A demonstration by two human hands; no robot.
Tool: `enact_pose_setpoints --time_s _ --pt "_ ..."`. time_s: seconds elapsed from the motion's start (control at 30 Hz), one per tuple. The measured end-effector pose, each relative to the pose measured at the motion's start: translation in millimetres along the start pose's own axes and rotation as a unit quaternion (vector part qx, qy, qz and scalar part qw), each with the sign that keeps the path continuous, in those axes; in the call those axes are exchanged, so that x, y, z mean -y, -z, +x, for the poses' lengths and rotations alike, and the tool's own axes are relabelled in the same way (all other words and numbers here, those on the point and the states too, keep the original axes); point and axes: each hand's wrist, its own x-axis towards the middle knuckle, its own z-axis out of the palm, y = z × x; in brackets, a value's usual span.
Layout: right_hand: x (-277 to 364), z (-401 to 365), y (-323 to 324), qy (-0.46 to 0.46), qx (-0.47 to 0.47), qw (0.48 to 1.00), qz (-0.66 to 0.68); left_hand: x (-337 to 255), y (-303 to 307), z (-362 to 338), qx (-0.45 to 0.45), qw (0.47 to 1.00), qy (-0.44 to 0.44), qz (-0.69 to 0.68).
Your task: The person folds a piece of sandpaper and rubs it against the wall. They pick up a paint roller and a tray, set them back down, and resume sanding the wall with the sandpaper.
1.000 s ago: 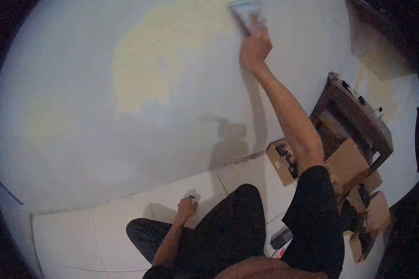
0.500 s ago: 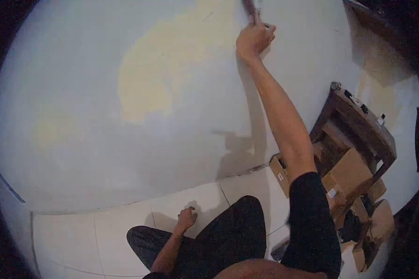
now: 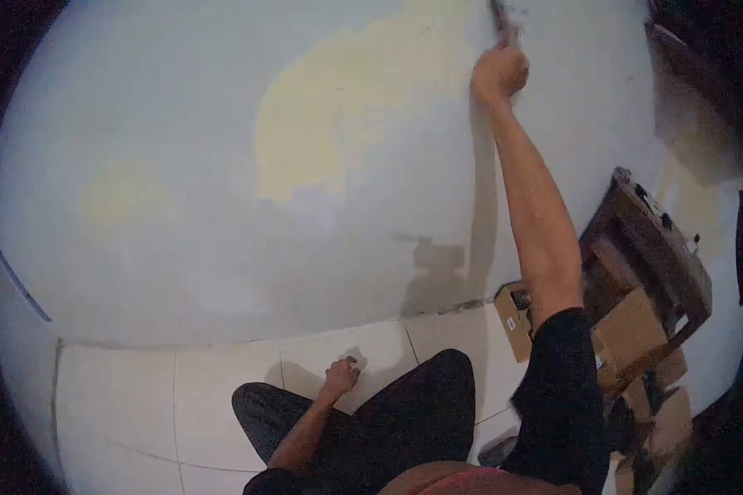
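Note:
High up against the wall (image 3: 363,239), my right hand (image 3: 502,74) is closed around what looks like a paintbrush (image 3: 500,16). The top of this tool is blurred and cut off by the upper edge of the view. Pale whitish paint covers most of the wall, with a large yellow patch (image 3: 301,132) to the left of my right hand. Low down, my left hand (image 3: 343,377) hangs between my knees above the tiled floor. Its fingers are loosely bent and apart, with nothing seen in them.
To the right stands a dark wooden piece of furniture (image 3: 656,235) with small items on top. Open cardboard boxes (image 3: 631,330) are heaped beneath and before it. White floor tiles (image 3: 231,371) meet the wall's base. My bent knees (image 3: 450,388) are close to the wall.
The view has shifted, so the wall and furniture sit further right. My right hand, still raised with the tool, appears farther right and slightly lower. The left hand stays between my knees.

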Motion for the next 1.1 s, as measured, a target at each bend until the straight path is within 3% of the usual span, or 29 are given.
enact_pose_setpoints --time_s 0.07,0.1,0.13,0.17,0.2,0.23,0.27,0.3,0.33,0.37,0.4,0.43,0.47,0.5,0.57,0.67,0.77,0.83,0.87,0.9,0.93,0.97,1.03,1.1 --pt "27.6 -62.8 14.1 0.17 0.088 0.962 -0.193 0.0 2.5 -7.8 -0.005 1.0 0.009 -0.012" --pt "41.6 -102.9 23.9 0.256 0.311 0.895 -0.193 0.4 4.4 -5.5 -0.013 1.0 0.005 -0.022" --pt "21.1 -169.3 -11.2 0.255 0.472 0.839 -0.093 1.0 1.1 0.6 -0.028 0.999 0.012 -0.036" --pt "-0.9 -226.8 16.6 0.462 0.566 0.678 0.079 9.2 -2.0 5.9 -0.054 0.996 -0.035 -0.056" --pt "10.2 -285.2 37.4 0.481 0.56 0.672 0.054 18.0 -4.8 2.9 -0.075 0.992 -0.076 -0.071" --pt "24.2 -333.4 51.8 0.5 0.553 0.665 0.036 22.7 -4.1 2.3 -0.09 0.991 -0.056 -0.079" --pt "35.9 -352.0 66.8 0.416 0.572 0.705 0.051 17.2 0.4 8.9 -0.106 0.988 -0.057 -0.099" --pt "37.8 -387.6 68.3 0.257 0.528 0.801 0.117 15.0 2.8 10.7 -0.127 0.983 -0.056 -0.12" --pt "35.1 -422.9 65.4 0.083 0.472 0.859 0.18 14.4 2.8 6.3 -0.154 0.979 -0.029 -0.129" --pt "30.2 -454.8 62.9 -0.076 0.477 0.829 0.28 15.8 3.9 -0.6 -0.139 0.948 -0.021 -0.286" --pt "28.0 -483.2 64.7 -0.24 0.473 0.767 0.361 18.0 5.1 -11.5 -0.126 0.892 -0.022 -0.434" --pt "41.8 -510.7 63.8 -0.355 0.387 0.712 0.466 19.1 15.1 -22.0 -0.153 0.886 -0.004 -0.437" --pt "55.4 -537.4 67.4 -0.47 0.288 0.632 0.545 13.6 27.1 -36.5 -0.092 0.82 0.048 -0.563" --pt "54.0 -561.9 70.7 -0.474 0.305 0.618 0.548 4.3 33.1 -49.9 -0.026 0.729 0.094 -0.678" --pt "48.3 -615.8 68.3 -0.616 0.267 0.504 0.543 -7.9 35.6 -56.1 -0.047 0.705 0.127 -0.696" --pt "52.1 -661.2 69.5 -0.695 0.324 0.477 0.429 7.9 28.2 -54.8 -0.124 0.84 0.068 -0.524" --pt "48.5 -660.5 71.6 -0.685 0.331 0.499 0.415 9.3 16.9 -49.5 -0.184 0.856 0.057 -0.48" --pt "23.5 -675.5 67.0 -0.669 0.326 0.472 0.472 23.2 2.2 -35.7 -0.185 0.847 0.037 -0.498" --pt "-0.8 -699.1 62.5 -0.621 0.359 0.479 0.506 28.0 -1.9 -31.3 -0.184 0.838 0.004 -0.514" --pt "13.9 -680.0 69.3 -0.573 0.387 0.484 0.537 17.0 8.5 -37.2 -0.178 0.839 0.009 -0.514" --pt "24.5 -656.0 68.0 -0.706 0.339 0.423 0.455 5.6 19.0 -41.4 -0.162 0.83 0.012 -0.533" --pt "36.5 -630.2 75.5 -0.713 0.33 0.424 0.451 -6.5 29.9 -45.1 -0.144 0.821 0.015 -0.552" --pt "42.4 -605.4 84.3 -0.713 0.239 0.258 0.607 -17.9 43.6 -48.1 -0.1 0.819 0.043 -0.563" --pt "34.3 -595.9 84.6 -0.745 0.215 0.254 0.578 -15.8 46.7 -46.3 -0.061 0.816 0.066 -0.571"
